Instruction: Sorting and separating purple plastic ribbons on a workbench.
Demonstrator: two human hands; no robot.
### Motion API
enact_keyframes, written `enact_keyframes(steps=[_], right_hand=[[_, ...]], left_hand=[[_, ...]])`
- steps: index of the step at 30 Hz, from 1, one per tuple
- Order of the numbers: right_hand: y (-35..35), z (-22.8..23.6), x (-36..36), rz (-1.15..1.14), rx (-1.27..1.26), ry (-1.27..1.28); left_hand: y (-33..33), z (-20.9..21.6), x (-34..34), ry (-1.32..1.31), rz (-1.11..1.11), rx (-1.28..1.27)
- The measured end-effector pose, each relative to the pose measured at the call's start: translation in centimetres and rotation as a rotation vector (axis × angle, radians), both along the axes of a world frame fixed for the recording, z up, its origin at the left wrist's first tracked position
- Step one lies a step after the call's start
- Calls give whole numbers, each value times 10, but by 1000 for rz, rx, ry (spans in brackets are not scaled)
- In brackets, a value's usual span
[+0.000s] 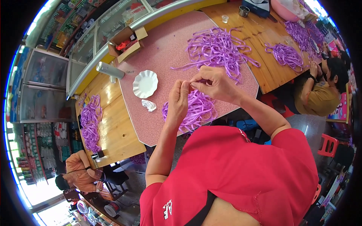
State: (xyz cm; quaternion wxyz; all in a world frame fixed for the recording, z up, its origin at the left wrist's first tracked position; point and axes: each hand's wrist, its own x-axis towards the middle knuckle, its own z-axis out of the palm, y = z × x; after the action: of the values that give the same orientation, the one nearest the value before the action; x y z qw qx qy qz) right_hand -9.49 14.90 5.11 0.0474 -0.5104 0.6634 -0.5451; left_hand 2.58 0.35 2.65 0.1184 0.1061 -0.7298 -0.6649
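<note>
Over the pink speckled table (166, 41), my left hand (178, 98) and my right hand (217, 84) meet at their fingertips. Each one is closed in a pinch. Whatever the fingertips hold is too small and too covered to make out. Beneath them lies a loose heap of purple ribbon straps (198, 110), partly hidden by my hands. A larger tangle of purple ribbon straps (215, 49) spreads just beyond my right hand. Left of my hands are a white scalloped dish (145, 84) and a crumpled white tissue (149, 105).
A silver flask (110, 70) and an open cardboard box (128, 43) stand at the far left. More purple straps lie on wooden tables at left (90, 124) and right (283, 56). One person (318, 90) sits at right, another (81, 171) at lower left. A red stool (328, 144) stands right.
</note>
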Motion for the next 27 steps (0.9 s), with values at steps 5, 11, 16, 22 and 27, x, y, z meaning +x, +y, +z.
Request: enact_keyframes(steps=[5,11,16,22,27], right_hand=[[2,-3,3,28,1,-391],[-3,-2,-5,58,17,-667],[-9,-8,-1,83,74,-922],[-15,-22,13,-76,-9,-736],[-13,-17,8,-30,65,-863]], left_hand=[[2,-1,3,40,-4,242],[-3,4,10,28,-3,441],[7,20,9,235,24,758],[4,-1,0,271,313,-44],[1,14,-5,405,242,-858]])
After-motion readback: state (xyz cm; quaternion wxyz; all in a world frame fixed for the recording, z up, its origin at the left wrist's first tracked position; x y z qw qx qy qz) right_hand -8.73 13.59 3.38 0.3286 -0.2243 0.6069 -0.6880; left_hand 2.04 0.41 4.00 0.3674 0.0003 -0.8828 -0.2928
